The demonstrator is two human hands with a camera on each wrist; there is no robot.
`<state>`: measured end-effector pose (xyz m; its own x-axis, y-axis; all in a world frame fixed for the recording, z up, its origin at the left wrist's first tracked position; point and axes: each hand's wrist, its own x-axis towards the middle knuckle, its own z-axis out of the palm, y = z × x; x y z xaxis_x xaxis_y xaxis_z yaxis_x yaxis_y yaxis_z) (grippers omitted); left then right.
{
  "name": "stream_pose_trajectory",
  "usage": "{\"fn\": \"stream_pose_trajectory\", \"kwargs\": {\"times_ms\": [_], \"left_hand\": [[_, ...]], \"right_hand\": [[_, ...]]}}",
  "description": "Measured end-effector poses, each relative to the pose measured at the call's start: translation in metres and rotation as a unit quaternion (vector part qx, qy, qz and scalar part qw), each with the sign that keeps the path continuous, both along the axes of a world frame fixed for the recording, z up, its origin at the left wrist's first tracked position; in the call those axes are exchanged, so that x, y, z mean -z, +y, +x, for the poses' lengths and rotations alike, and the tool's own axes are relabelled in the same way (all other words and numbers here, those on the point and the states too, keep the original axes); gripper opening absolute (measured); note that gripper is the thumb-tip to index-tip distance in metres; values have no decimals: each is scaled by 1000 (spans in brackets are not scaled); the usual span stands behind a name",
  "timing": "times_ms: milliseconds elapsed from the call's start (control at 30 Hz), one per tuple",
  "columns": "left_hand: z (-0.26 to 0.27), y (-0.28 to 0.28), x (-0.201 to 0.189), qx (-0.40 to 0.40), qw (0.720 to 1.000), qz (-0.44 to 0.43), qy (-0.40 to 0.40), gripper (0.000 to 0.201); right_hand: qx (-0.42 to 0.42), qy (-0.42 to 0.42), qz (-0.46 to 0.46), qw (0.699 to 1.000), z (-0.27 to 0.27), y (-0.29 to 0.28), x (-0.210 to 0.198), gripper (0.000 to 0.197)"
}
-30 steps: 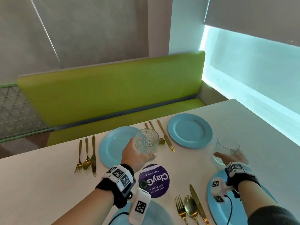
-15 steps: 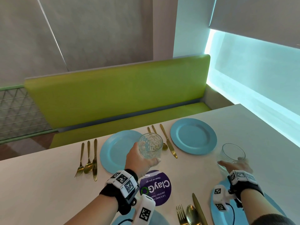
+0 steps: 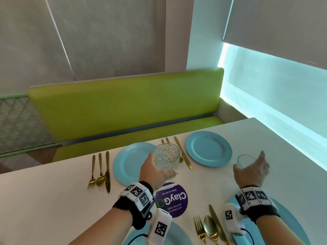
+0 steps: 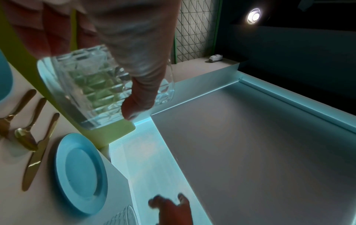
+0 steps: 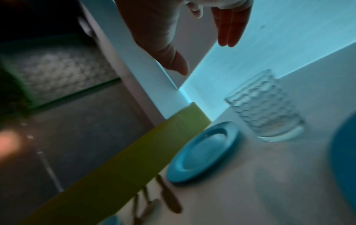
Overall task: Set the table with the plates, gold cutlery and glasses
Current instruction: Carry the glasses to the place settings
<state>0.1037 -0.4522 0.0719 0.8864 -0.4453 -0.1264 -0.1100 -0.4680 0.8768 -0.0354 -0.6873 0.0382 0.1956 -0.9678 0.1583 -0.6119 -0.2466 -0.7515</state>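
Currently, I read the left hand as grasping the cut-pattern glass: thumb on the near wall, fingers wrapped around the far side, as the left wrist view shows. That glass is upright and raised above the surface, in front of the gap between the far left plate and the far cutlery set.

I read the right hand as released: the right wrist view shows thumb and fingers spread apart with nothing between them. The second glass stands upright on the surface just beyond that hand, not touched, between the far right plate and the near right plate, which lies under the right wrist.

Farther out, a gold fork, spoon and knife lie side by side left of the far left plate. Another gold set lies at the near edge, beside a purple round sticker. A green bench runs along the far side of the surface.
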Motion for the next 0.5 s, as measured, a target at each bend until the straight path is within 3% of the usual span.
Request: {"fn": "stream_pose_trajectory", "kwargs": {"times_ms": [67, 167, 300, 400, 500], "left_hand": [[-1, 3, -5, -2, 1000, -9, 1, 69], [-4, 8, -9, 2, 1000, -14, 3, 67], [-9, 10, -12, 17, 1000, -24, 8, 62], [-13, 11, -13, 38, 999, -32, 18, 67], [-15, 15, -14, 59, 998, -19, 20, 72]], "right_hand": [[-61, -32, -12, 998, 10, 19, -19, 83], [-191, -79, 65, 976, 27, 46, -39, 81], [-359, -85, 247, 896, 43, 81, -51, 85], [-430, -45, 271, 860, 53, 99, -52, 95], [-454, -62, 293, 839, 56, 109, -49, 99]]}}
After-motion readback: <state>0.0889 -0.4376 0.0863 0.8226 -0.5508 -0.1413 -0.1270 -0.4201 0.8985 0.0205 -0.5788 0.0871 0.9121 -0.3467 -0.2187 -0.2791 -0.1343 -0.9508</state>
